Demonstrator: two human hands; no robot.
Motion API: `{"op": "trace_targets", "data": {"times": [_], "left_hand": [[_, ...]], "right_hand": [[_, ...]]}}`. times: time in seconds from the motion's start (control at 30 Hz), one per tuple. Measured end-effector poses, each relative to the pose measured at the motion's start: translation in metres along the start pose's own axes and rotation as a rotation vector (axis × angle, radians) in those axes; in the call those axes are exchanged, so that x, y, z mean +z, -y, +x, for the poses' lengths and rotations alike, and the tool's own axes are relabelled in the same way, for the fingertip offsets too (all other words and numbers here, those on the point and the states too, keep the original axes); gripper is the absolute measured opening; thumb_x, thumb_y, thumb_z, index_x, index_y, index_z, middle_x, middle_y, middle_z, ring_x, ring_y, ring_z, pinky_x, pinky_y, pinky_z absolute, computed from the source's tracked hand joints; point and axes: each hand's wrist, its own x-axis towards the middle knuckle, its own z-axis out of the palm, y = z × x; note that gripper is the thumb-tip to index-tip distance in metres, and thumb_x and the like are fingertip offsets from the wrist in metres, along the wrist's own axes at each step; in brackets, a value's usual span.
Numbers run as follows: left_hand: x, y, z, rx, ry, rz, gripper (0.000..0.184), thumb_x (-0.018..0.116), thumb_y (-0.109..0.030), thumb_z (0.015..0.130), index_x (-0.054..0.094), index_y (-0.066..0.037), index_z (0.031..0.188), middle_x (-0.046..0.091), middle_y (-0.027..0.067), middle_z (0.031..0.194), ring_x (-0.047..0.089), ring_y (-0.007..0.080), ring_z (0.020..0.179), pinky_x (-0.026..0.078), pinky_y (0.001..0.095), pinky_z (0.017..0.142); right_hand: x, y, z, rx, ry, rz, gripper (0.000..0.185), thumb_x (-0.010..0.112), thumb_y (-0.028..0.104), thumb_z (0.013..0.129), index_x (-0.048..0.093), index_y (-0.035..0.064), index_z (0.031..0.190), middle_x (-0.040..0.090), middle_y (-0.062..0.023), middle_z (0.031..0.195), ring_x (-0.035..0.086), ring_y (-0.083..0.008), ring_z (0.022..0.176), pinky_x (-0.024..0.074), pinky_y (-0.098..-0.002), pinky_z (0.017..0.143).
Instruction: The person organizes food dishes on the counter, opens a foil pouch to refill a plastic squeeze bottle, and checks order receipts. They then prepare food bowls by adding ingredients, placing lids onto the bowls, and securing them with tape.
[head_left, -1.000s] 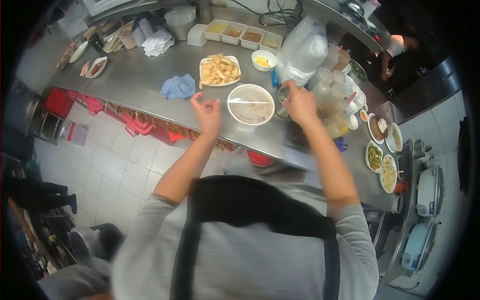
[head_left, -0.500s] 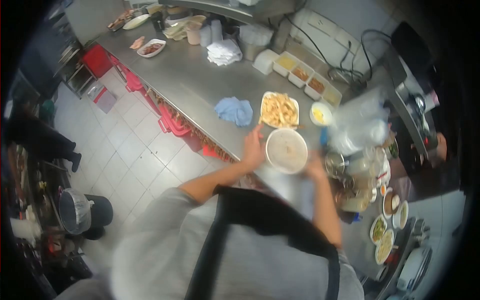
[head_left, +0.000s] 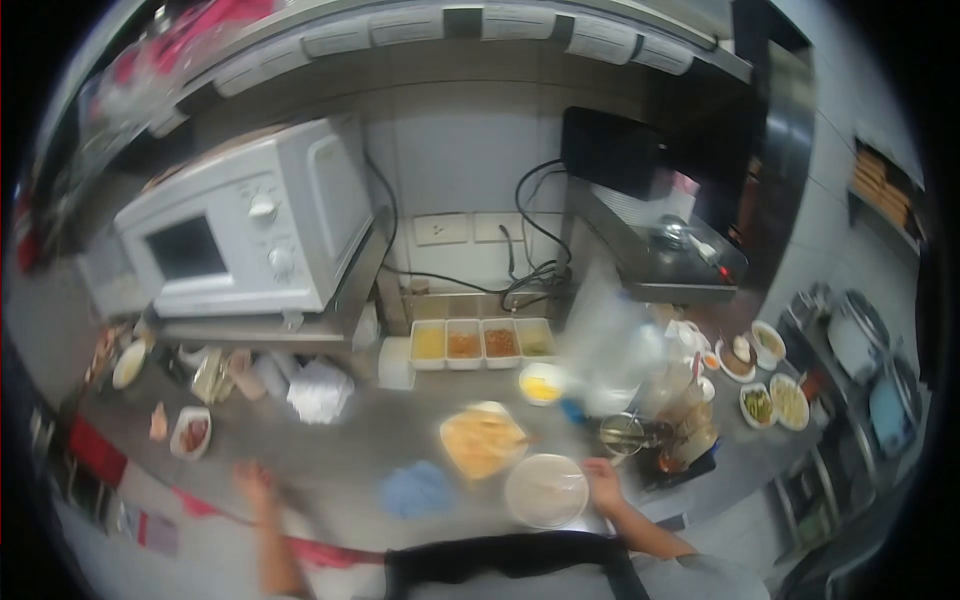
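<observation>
A round white bowl [head_left: 546, 492] with pale contents lies at the counter's front edge, seen from above. My right hand [head_left: 604, 487] is at its right rim, fingers closed against the side. Further left, my left hand [head_left: 256, 484] is over the counter edge, apart from the bowl; motion smears its fingers, and nothing shows in it. Just behind the bowl is a white dish of yellowish pieces of food [head_left: 482, 440]. A crumpled blue cloth [head_left: 417, 489] lies between my hands.
White tubs of toppings [head_left: 484, 343] line the back. Right of them are a small bowl with yellow contents [head_left: 541, 383], blurred clear plastic [head_left: 615, 345] and bottles [head_left: 690, 435]. A dish of meat [head_left: 191, 433] and white napkins [head_left: 320, 390] are left, below a microwave [head_left: 240, 225].
My left hand has come off the bowl and moved left. My right hand stays at its rim. The view has tilted up and turned, bringing the microwave and back wall into sight.
</observation>
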Motion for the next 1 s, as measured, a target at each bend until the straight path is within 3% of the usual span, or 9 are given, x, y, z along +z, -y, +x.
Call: {"op": "trace_targets", "data": {"times": [0.1, 0.17, 0.2, 0.43, 0.53, 0.73, 0.8, 0.93, 1.0], "left_hand": [[-0.056, -0.001, 0.102, -0.271, -0.008, -0.122, 0.062, 0.062, -0.041, 0.085, 0.031, -0.015, 0.131, 0.055, 0.0124, 0.102, 0.055, 0.0194, 0.074, 0.048, 0.0257, 0.059], [-0.085, 0.018, 0.183, -0.069, 0.154, -0.112, 0.058, 0.058, -0.044, 0.086, 0.034, -0.015, 0.13, 0.05, 0.0151, 0.116, 0.056, 0.0215, 0.085, 0.051, 0.027, 0.064], [-0.089, 0.015, 0.208, -0.164, 0.148, -0.115, 0.057, 0.058, -0.043, 0.086, 0.035, -0.015, 0.13, 0.05, 0.0152, 0.116, 0.056, 0.022, 0.085, 0.051, 0.0276, 0.065], [-0.083, 0.0, 0.246, -0.323, 0.162, -0.094, 0.054, 0.059, -0.038, 0.086, 0.039, -0.012, 0.128, 0.051, 0.0163, 0.117, 0.056, 0.0253, 0.091, 0.05, 0.0314, 0.071], [-0.077, -0.018, 0.228, -0.356, 0.19, -0.068, 0.052, 0.059, -0.036, 0.086, 0.04, -0.01, 0.128, 0.052, 0.0168, 0.117, 0.056, 0.0267, 0.093, 0.05, 0.0331, 0.074], [-0.055, -0.085, 0.145, -0.397, 0.28, 0.021, 0.049, 0.059, -0.032, 0.087, 0.043, -0.007, 0.126, 0.053, 0.0177, 0.118, 0.055, 0.0295, 0.098, 0.049, 0.0364, 0.079], [-0.053, -0.106, 0.11, -0.413, 0.327, 0.055, 0.048, 0.059, -0.03, 0.087, 0.044, -0.007, 0.126, 0.053, 0.018, 0.118, 0.055, 0.0304, 0.1, 0.049, 0.0375, 0.081], [-0.061, -0.144, 0.028, -0.483, 0.421, 0.137, 0.046, 0.059, -0.028, 0.087, 0.046, -0.005, 0.125, 0.053, 0.0187, 0.119, 0.054, 0.0323, 0.103, 0.048, 0.0397, 0.084], [-0.069, -0.159, -0.018, -0.53, 0.477, 0.202, 0.045, 0.059, -0.026, 0.087, 0.047, -0.004, 0.124, 0.054, 0.019, 0.119, 0.054, 0.0332, 0.105, 0.048, 0.0408, 0.086]], "right_hand": [[0.008, -0.015, -0.018, 0.07, -0.226, -0.068, 0.01, 0.054, 0.003, 0.086, 0.056, 0.0031, 0.096, 0.059, -0.004, 0.082, 0.055, -0.0112, 0.071, 0.0466, -0.0234, 0.065], [0.028, 0.004, -0.043, 0.101, -0.282, -0.074, 0.01, 0.056, 0.005, 0.086, 0.057, 0.0026, 0.095, 0.06, -0.005, 0.084, 0.056, -0.0125, 0.074, 0.0476, -0.0243, 0.068], [0.038, 0.017, -0.058, 0.104, -0.292, -0.098, 0.01, 0.056, 0.005, 0.086, 0.057, 0.0026, 0.095, 0.061, -0.0054, 0.086, 0.057, -0.0129, 0.075, 0.0479, -0.0245, 0.069], [0.068, -0.001, -0.097, 0.18, -0.592, 0.164, 0.016, 0.053, 0.017, 0.089, 0.059, 0.0046, 0.097, 0.062, -0.0072, 0.088, 0.059, -0.0176, 0.074, 0.0504, -0.0285, 0.066], [0.095, 0.067, -0.119, 0.543, -0.523, 0.294, 0.024, 0.044, 0.024, 0.092, 0.059, 0.0054, 0.099, 0.061, -0.0087, 0.087, 0.059, -0.0206, 0.074, 0.0509, -0.0331, 0.061], [0.07, 0.048, -0.118, 0.291, -0.556, 0.321, 0.025, 0.039, 0.021, 0.093, 0.059, 0.0078, 0.101, 0.056, -0.003, 0.082, 0.052, -0.0142, 0.07, 0.0458, -0.0305, 0.057], [0.056, 0.07, -0.106, -0.042, -0.737, -0.129, 0.02, 0.044, 0.015, 0.091, 0.059, 0.0073, 0.102, 0.053, 0.0009, 0.082, 0.047, -0.0092, 0.07, 0.0409, -0.0242, 0.063], [0.089, 0.168, -0.108, -0.346, -0.442, -0.02, 0.017, 0.05, 0.01, 0.088, 0.058, 0.0061, 0.102, 0.053, 0.0025, 0.081, 0.046, -0.0062, 0.074, 0.0391, -0.0214, 0.066], [0.109, 0.184, -0.109, -0.14, -0.019, 0.232, 0.018, 0.051, 0.007, 0.087, 0.06, 0.0069, 0.102, 0.057, 0.0001, 0.082, 0.053, -0.0073, 0.07, 0.045, -0.0225, 0.063]]}}
